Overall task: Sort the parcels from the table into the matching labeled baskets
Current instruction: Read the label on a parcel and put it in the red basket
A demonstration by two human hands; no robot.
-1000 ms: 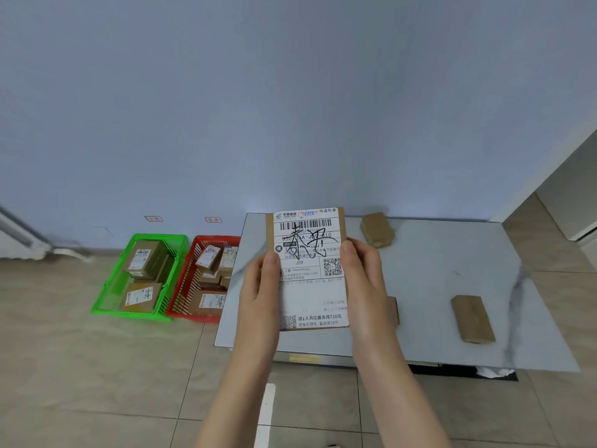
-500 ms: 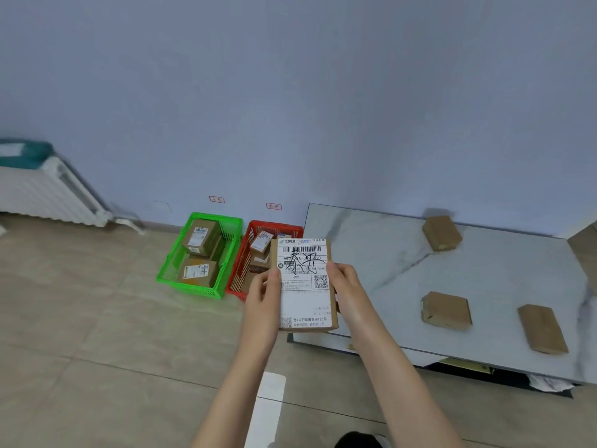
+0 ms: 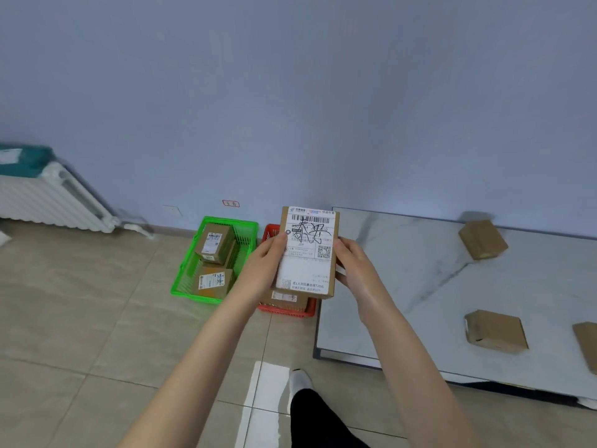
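Fig. We are holding one labelled parcel (image 3: 307, 253) upright in the air, label facing us, in front of the red basket (image 3: 290, 313) and just left of the table (image 3: 452, 279). Our left hand (image 3: 263, 266) is gripping its left long edge, thumb lying on the label, the other fingers tucked behind the box (we cannot tell their spread). Our right hand (image 3: 353, 265) is pinching the right edge, thumb in front, fingers curled round the back. The green basket (image 3: 231, 219), just beside the red one on the floor, is holding labelled boxes. Three brown parcels are lying well apart on the table: a far parcel (image 3: 483, 239), a near parcel (image 3: 496, 331) and a cropped parcel (image 3: 588, 345). A white radiator (image 3: 48, 195) is standing at left.
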